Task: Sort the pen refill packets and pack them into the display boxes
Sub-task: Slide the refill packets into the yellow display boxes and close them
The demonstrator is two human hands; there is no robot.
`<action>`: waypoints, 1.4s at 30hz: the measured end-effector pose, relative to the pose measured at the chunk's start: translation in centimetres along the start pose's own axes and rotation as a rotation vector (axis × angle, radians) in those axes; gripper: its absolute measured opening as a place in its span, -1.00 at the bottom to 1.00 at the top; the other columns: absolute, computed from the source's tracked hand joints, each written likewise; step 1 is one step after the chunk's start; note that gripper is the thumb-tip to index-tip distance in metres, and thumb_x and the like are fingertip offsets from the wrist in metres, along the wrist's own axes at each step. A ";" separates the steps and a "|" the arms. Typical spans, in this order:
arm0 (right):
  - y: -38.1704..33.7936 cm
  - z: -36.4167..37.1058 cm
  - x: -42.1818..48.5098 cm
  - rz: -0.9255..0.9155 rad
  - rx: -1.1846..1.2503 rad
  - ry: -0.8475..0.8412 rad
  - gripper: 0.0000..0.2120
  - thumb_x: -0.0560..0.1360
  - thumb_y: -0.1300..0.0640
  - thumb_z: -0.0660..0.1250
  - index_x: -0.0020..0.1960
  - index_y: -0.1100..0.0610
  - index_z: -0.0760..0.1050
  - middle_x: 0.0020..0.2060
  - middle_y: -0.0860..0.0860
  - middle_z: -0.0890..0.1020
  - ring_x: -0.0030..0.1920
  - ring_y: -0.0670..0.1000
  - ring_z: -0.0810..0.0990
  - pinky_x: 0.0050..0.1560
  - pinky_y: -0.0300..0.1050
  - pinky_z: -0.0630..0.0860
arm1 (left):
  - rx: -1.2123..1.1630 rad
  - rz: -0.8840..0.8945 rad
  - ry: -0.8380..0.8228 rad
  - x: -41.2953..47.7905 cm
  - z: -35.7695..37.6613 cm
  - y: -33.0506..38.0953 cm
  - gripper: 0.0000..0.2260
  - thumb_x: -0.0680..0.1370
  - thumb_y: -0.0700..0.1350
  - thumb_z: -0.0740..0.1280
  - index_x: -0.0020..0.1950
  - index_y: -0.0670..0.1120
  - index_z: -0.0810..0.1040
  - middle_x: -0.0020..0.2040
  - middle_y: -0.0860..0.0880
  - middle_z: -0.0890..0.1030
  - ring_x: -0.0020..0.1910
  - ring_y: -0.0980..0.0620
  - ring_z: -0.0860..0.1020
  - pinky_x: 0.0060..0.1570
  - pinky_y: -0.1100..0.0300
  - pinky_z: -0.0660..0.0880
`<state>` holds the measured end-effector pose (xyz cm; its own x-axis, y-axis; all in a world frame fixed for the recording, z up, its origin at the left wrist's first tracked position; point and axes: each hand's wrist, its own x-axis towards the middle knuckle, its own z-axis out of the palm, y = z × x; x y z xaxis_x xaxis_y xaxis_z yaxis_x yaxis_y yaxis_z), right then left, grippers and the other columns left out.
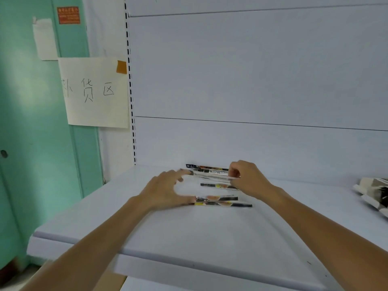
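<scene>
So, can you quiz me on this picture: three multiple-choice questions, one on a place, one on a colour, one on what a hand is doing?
1. Where do the refill packets lie? A on the floor B on the white shelf C in a drawer
2. What colour is the wall at left? A green B red C black
3. What is the right hand doing? A hanging idle B pinching a packet C holding scissors
Answers: B, they lie flat on the shelf; A, it is pale green; B, its fingers curl round a packet's end.
</scene>
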<state>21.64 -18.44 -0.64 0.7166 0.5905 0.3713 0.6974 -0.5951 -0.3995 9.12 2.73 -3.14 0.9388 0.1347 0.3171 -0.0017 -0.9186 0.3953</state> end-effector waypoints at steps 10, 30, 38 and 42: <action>-2.0 -0.2 -0.5 0.059 -0.026 -0.604 -0.44 0.26 -0.36 0.38 0.13 -0.06 0.47 0.03 -0.19 0.48 0.10 -0.10 0.45 0.20 -0.12 0.37 | -0.049 0.052 -0.069 -1.2 -1.3 0.8 -0.45 0.45 0.11 0.39 0.39 0.09 0.31 0.36 0.13 0.34 0.38 0.13 0.21 0.34 0.19 0.19; 1.3 -0.8 -2.0 0.340 0.751 -0.019 -0.46 0.48 -0.34 0.08 0.29 -0.01 0.31 0.23 0.01 0.47 0.23 0.00 0.44 0.34 0.08 0.31 | 0.234 -0.015 -0.032 0.2 1.1 4.2 -0.87 0.58 -0.09 0.07 -0.16 -0.06 0.25 -0.32 0.04 0.36 -0.26 -0.05 0.36 -0.26 0.10 0.23; -1.3 -0.7 -1.6 0.401 0.604 0.114 -0.47 0.56 -0.21 0.04 0.04 0.25 0.47 0.01 0.20 0.60 -0.11 0.04 0.53 0.05 0.00 0.47 | 0.346 0.017 -0.087 0.4 1.9 5.7 -0.88 0.59 -0.11 0.02 -0.11 -0.10 0.25 -0.25 -0.01 0.36 -0.22 -0.09 0.36 -0.22 0.11 0.24; 0.6 -1.9 -3.9 0.188 0.137 -0.363 -0.76 0.37 -0.08 0.44 -0.06 0.02 0.53 -0.13 -0.08 0.58 -0.14 -0.11 0.53 -0.10 -0.24 0.44 | 0.554 0.059 -0.092 0.1 1.1 4.1 -0.92 0.57 -0.13 0.05 -0.10 -0.11 0.24 -0.07 -0.09 0.51 -0.12 -0.12 0.43 -0.14 0.11 0.28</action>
<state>19.31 -22.12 -0.77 0.7624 0.6465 -0.0283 0.5289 -0.6477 -0.5485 9.61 -1.45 -2.47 0.9687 0.0675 0.2391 0.1033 -0.9847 -0.1406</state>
